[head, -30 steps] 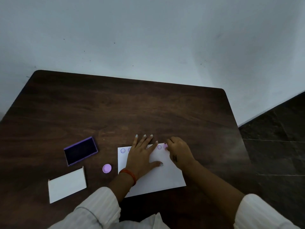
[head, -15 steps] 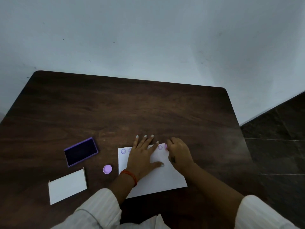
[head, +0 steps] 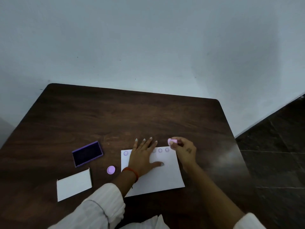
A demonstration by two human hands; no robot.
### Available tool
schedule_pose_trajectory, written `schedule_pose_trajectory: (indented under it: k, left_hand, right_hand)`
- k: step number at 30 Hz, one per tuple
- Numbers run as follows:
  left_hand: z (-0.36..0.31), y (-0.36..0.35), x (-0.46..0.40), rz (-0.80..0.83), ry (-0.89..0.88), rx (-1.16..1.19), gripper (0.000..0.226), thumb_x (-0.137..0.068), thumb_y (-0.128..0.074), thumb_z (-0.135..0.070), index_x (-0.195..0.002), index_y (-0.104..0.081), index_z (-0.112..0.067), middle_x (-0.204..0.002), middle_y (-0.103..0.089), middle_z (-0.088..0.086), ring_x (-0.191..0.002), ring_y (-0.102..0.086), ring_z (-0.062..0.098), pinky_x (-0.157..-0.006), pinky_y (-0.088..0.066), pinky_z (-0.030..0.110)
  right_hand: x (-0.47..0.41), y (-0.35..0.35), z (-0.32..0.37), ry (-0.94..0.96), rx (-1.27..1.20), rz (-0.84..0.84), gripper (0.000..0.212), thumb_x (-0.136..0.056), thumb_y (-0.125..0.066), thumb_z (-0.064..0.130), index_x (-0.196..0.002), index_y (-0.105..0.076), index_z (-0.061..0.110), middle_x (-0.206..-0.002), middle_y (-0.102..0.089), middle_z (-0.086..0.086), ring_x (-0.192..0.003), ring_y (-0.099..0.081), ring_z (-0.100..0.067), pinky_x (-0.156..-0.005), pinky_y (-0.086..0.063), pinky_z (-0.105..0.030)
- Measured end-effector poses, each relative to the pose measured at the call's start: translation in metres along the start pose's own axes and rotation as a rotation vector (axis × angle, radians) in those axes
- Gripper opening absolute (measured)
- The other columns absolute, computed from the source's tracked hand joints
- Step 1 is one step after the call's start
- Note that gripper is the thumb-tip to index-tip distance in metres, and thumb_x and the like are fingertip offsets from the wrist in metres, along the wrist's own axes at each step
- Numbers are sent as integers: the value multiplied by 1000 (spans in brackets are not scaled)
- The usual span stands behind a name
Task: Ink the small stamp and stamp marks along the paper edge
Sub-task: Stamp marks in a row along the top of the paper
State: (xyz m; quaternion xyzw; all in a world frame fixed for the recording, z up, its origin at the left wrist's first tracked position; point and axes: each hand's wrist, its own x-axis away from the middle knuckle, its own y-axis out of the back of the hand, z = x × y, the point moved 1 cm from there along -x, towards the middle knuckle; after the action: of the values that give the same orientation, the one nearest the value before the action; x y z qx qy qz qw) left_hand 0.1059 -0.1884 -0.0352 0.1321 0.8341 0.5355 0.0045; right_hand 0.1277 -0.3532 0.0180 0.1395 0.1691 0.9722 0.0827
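A white paper sheet (head: 162,176) lies on the dark wooden table (head: 115,116). Round purple stamp marks (head: 160,150) run along its far edge; my left hand hides some of them. My left hand (head: 142,158) lies flat on the sheet with fingers spread. My right hand (head: 184,150) holds the small pink stamp (head: 170,141) in its fingertips, lifted just above the paper's far right corner, its face tilted leftward. The open purple ink pad (head: 87,153) sits to the left of the sheet.
A round purple cap (head: 111,170) lies between the ink pad and the paper. A white box lid (head: 74,185) rests near the table's front left. A pale wall stands behind the table; dark floor tiles show on the right.
My right hand has lifted the stamp off the paper's far edge and moved it up and right, uncovering a fresh mark. My left hand stays pressed on the sheet.
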Motion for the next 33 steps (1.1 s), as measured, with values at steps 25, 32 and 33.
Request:
schedule_pose_trajectory:
  k: [25, 32, 33]
  left_hand:
    - [62, 22, 120, -315, 460, 250, 42, -79, -69, -16, -120, -58, -12, -126, -54, 11, -117, -44, 27, -99, -36, 31]
    - [59, 25, 123, -330, 450, 290, 28, -83, -64, -13, -111, -63, -9, -119, -58, 13, -112, -48, 27, -95, -41, 34]
    - [57, 27, 124, -340, 445, 308, 28, -83, -64, -14, -111, -63, -10, -119, -58, 12, -111, -49, 26, -94, -42, 32]
  right_hand:
    - [95, -32, -30, -663, -1153, 305, 16, -89, -53, 6, -89, -66, -4, -80, -76, -16, -73, -74, -20, -59, -62, -29]
    - [102, -32, -28, -662, -1153, 321, 18, -86, -56, 5, -81, -71, -4, -83, -76, -17, -74, -74, -22, -58, -62, -30]
    - [103, -32, -27, -660, -1153, 321, 15, -85, -57, 4, -85, -69, -5, -83, -76, -17, -75, -74, -22, -58, -62, -31]
